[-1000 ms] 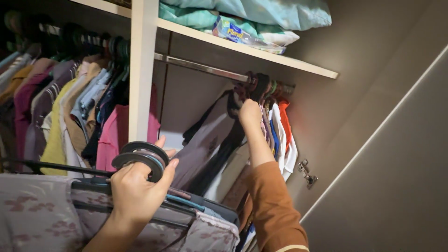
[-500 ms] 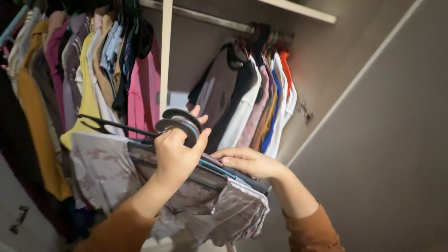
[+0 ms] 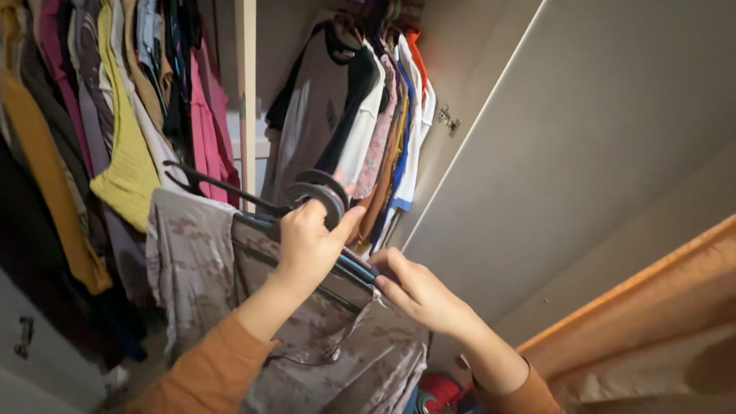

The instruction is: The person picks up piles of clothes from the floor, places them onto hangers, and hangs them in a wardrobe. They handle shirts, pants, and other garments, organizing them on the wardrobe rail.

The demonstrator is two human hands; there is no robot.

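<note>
**Hanger bundle: axis and grip**

The bundle of dark hangers carries grey patterned garments, held in front of the open wardrobe. Long axis runs from upper left, where the hooks stick out, down to lower right. My left hand is wrapped shut around the bundle at its middle, thumb up against the round dark part. My right hand sits at the lower right end, fingers loosely curled on the hanger bar; whether it grips, I cannot tell. The left is nearer the hooks. Beyond, hanging shirts and the wardrobe door.
</note>
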